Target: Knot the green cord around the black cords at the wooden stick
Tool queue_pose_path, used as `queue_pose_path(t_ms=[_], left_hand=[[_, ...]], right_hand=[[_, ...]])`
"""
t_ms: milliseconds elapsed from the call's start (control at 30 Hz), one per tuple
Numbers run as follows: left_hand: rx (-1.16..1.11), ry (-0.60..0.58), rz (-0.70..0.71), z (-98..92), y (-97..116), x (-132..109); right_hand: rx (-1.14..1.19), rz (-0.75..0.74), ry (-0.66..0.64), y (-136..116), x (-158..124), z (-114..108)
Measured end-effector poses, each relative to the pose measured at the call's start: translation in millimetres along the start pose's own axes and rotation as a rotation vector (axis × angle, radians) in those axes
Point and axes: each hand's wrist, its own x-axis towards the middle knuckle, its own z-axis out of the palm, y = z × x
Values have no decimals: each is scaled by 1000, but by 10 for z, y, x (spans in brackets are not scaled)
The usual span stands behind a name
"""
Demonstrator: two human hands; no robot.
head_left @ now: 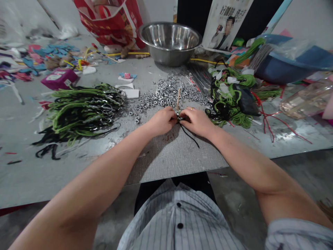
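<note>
My left hand (162, 121) and my right hand (196, 121) meet low over the table, fingertips pinched around a black cord (191, 136). One end of the cord trails toward the table's front edge. Something small and shiny shows between the fingers, too small to make out. Just behind them a thin wooden stick (178, 99) stands upright; its foot is hidden. Many small silver metal rings (166, 92), like nuts, lie heaped beyond my hands. Left of them rests a pile of green and black cords (80, 113) with metal wire loops at one end.
A steel bowl (170, 47) stands at the back beside a red bag (109, 26). Tangled green and black cords (230, 97) lie to the right, near red strings (265, 118), a clear bottle (307, 99) and a blue basin (286, 67). A purple box (59, 78) sits at left.
</note>
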Motion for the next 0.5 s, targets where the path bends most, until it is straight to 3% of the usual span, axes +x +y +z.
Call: queue_pose_path(t_ms=[200,333,500], left_hand=[[-2,12,3,21,-6,2],[-3,30,-8,32,5,-2],[-80,55,-42,-8,13,-20]], right_hand=[[-139,-159,-37,-54,-58,-39],[-246,-164,-71,-111,-77,-65],[-182,-177,-141,-96,-91,-103]])
